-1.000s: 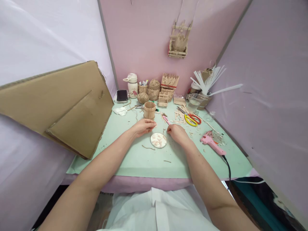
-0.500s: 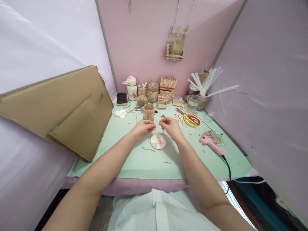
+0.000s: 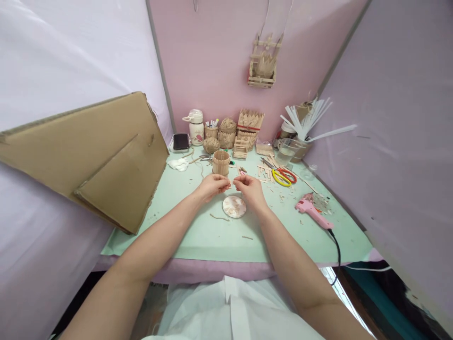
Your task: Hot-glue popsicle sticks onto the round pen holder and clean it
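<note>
My left hand [image 3: 215,186] and my right hand [image 3: 249,188] face each other above the table, fingertips pinched and close together. Whatever sits between the fingers is too small to make out. Just beyond my left hand stands a round wooden-stick cup [image 3: 221,163], upright with its open top showing. Below the hands lies a round whitish disc [image 3: 234,207] with pale, mottled patches on its surface. Short pieces of twine [image 3: 219,217] rest on the green tabletop [image 3: 198,243] nearby.
A pink glue gun [image 3: 314,213] lies at right, its cord over the edge. Yellow-handled scissors [image 3: 281,178] and red-handled scissors [image 3: 288,174] lie by loose wooden sticks. Cardboard [image 3: 116,160] leans at left. Behind are a twine ball [image 3: 211,145], a bottle [image 3: 196,127] and a plastic cup [image 3: 286,150].
The view has shifted slightly, so the scene sits a little to the right. Both hands keep their pinch over the table, their fingertips slightly closer together.
</note>
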`<state>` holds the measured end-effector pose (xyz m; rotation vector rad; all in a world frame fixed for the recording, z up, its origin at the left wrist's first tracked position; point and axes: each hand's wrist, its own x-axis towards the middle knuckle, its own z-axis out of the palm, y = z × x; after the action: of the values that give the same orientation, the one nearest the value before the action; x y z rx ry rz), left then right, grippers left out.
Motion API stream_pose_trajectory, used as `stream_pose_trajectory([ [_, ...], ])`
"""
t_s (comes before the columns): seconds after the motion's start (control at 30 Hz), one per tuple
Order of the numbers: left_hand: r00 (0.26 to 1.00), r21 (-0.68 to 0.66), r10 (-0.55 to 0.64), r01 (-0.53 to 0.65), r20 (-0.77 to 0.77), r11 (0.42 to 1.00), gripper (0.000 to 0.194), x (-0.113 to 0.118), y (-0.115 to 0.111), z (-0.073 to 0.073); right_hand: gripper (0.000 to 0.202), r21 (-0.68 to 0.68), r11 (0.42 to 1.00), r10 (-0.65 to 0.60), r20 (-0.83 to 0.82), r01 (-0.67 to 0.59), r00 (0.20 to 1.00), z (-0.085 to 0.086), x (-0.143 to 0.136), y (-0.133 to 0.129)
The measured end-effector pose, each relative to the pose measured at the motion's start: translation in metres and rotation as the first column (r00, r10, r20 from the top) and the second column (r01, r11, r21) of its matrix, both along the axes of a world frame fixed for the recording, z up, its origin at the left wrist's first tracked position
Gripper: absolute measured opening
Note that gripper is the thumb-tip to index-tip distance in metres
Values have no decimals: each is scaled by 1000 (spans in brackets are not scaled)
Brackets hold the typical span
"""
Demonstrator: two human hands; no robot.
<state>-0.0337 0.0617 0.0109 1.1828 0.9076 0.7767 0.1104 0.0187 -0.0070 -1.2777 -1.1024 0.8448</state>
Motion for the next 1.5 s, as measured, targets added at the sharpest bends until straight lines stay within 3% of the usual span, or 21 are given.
stream_pose_trajectory([
  [0.63, 1000, -17, -7, 7, 7, 1000, 16, 1, -3, 3, 18, -35, 999, -6, 14, 7, 1000, 2, -1, -2],
  [1.5, 999, 77, 31, -30, -9, 997, 13, 7, 2, -7, 19, -51, 999, -22, -44, 20, 999, -1, -3, 0],
])
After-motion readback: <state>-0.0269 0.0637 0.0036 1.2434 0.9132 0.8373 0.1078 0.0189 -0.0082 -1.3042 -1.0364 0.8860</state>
